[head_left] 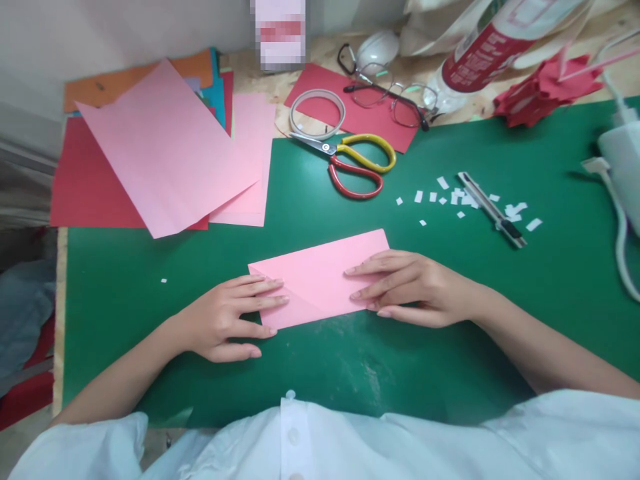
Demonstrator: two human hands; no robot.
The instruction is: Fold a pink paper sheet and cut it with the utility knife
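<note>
- Both forearms come in low from the near edge of the worktop and angle inward toward each other, palms down.
- The left hand (pixel 225 320) lies flat with fingers stretched out; its grip is released, clasping nothing, and 3 fingertips press on the left end of the folded pink paper (pixel 320 277), the thumb resting on the green cutting mat (pixel 150 287) just below it.
- The right hand (pixel 405 287) is also flat and spread, its grip released; the fingers press down on the right end of the same paper.
- The folded pink paper lies flat at the mat's middle, between the 2 hands, slightly tilted, with a diagonal fold line showing near its left half.
- Beyond it lie scissors (pixel 350 160) with 1 yellow and 1 red handle loop, blades shut, and a utility knife (pixel 493 210) among small white paper scraps (pixel 515 210).
- A stack of coloured paper sheets (pixel 165 147) sits at the far left; eyeglasses (pixel 390 93) and a roll of tape (pixel 317 113) rest on a red sheet.
</note>
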